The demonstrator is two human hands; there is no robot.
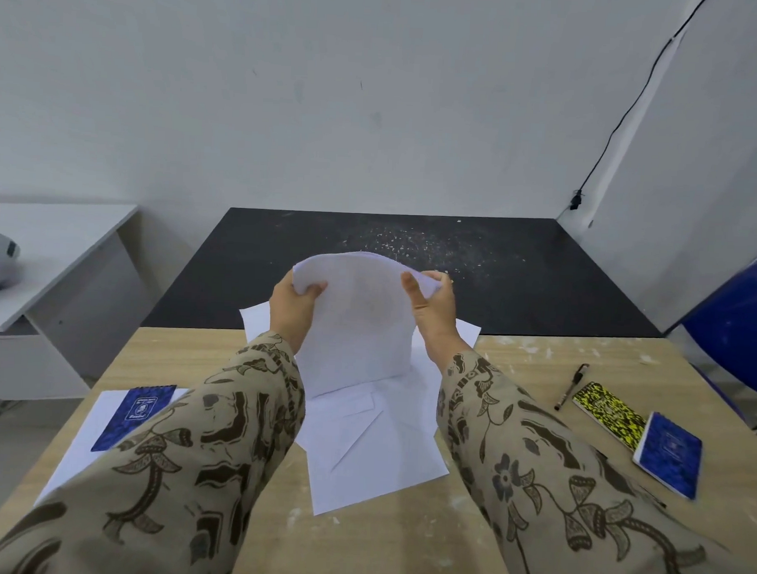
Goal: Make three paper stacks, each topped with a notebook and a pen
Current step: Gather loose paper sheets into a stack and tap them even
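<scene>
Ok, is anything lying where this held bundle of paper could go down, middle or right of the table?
Yes. In the middle, loose sheets lie fanned under the bundle gripped by the left hand and right hand. On the right, a pen, a yellow notebook and a blue notebook lie on the table.

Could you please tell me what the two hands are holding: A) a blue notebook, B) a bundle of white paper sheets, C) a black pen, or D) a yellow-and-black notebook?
B: the left hand and the right hand each grip an upper corner of the bundle of white paper sheets.
</scene>
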